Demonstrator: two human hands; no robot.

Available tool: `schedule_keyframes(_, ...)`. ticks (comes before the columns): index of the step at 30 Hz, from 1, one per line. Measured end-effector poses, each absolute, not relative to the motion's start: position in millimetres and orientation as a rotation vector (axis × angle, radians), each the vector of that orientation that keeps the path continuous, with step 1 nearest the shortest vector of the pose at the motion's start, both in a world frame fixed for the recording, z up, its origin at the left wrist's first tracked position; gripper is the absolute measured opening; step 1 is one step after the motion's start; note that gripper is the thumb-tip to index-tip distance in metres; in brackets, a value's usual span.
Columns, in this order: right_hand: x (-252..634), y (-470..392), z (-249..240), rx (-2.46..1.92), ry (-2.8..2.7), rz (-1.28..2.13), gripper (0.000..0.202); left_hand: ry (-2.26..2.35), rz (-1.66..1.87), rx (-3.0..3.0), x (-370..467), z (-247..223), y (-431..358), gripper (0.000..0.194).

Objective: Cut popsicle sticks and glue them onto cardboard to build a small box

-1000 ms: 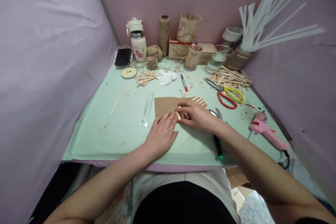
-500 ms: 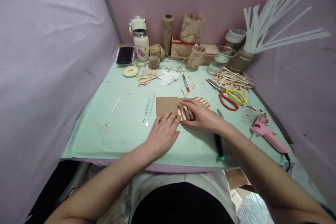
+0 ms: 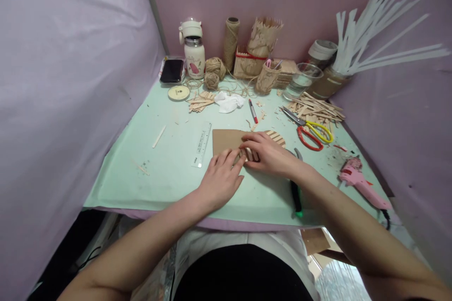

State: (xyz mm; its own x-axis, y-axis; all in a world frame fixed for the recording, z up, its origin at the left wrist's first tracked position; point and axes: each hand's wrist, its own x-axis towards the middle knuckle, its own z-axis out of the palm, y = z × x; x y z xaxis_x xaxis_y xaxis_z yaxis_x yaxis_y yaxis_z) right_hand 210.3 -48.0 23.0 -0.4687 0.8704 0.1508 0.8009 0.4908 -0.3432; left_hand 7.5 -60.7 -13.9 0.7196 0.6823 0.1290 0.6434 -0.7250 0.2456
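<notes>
A flat brown cardboard piece (image 3: 226,137) lies on the table, its right part covered with a row of pale wooden craft sticks (image 3: 276,138) that leave brown stripes between them. My left hand (image 3: 223,174) rests palm down, fingers stretched over the cardboard's near edge, fingertips at the leftmost sticks. Curved over the striped part, my right hand (image 3: 270,155) grips the cardboard, fingers on top and thumb along the near edge. It hides some of the sticks. Just left of the cardboard is a clear ruler (image 3: 202,145).
Black-handled pliers (image 3: 295,197) lie under my right forearm. To the right are scissors (image 3: 307,127), a pink glue gun (image 3: 362,183) and a stick pile (image 3: 318,110). Behind stand a bottle (image 3: 194,59), twine balls (image 3: 214,70), a water cup (image 3: 302,82) and a marker (image 3: 253,111).
The view has shifted slightly, so the table's things sit a little further right. My right fingertips have come closer to my left fingertips, covering more of the leftmost sticks.
</notes>
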Motion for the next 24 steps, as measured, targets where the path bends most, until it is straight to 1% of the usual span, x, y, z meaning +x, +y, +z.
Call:
schedule_keyframes(11, 210, -38, 27, -1.423, -2.549, 0.303, 0.027, 1.082, 0.314, 2.728, 8, -13, -60, 0.048)
schedule_keyframes(13, 211, -40, 28, -1.423, -2.547, 0.329, 0.035, 1.092, 0.315, 2.724, 8, -12, -61, 0.049)
schedule_keyframes(16, 217, -45, 30, -1.441, -2.498, 0.395, 0.057, 1.104, 0.321, 2.708, 7, -11, -61, 0.048)
schedule_keyframes(18, 222, -48, 31, -1.483, -2.448, 0.413, 0.062, 1.101, 0.337, 2.699, 7, -11, -61, 0.047)
schedule_keyframes(20, 224, -51, 32, -1.512, -2.428, 0.405, 0.056, 1.102, 0.342, 2.697, 7, -12, -61, 0.047)
schedule_keyframes(24, 220, -51, 29, -1.436, -2.447, 0.398, 0.042, 1.109, 0.308, 2.698, 8, -12, -62, 0.049)
